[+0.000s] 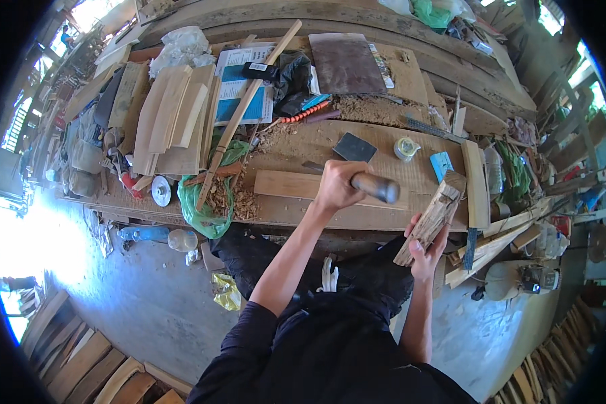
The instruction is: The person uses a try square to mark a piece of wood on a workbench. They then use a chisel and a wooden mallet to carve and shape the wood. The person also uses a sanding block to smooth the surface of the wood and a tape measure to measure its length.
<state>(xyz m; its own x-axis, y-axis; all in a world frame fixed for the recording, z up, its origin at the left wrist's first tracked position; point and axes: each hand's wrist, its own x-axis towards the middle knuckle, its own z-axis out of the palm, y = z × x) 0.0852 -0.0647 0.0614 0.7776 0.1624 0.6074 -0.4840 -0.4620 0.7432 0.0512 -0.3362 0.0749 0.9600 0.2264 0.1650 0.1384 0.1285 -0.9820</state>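
My left hand (340,183) is closed around a chisel (377,187). Its rounded wooden handle, darker and slightly blurred at the butt, sticks out on the right of the fist. A dark flat strip shows left of the fist; I cannot tell whether it is the blade. Below that hand, a pale flat board (286,184) lies along the bench's near side. To the right, my right hand (425,249) grips a rough, weathered wood block (432,217), held at a slant in front of the bench edge, fingers on one side and thumb on the other.
Beyond the hands, the bench holds a dark rectangular block (355,147), a tape roll (406,149) and a blue box (441,165). A green bag (205,212) with shavings hangs at the near edge. Stacked boards (172,118) stand left; an upright plank (476,185) lies right.
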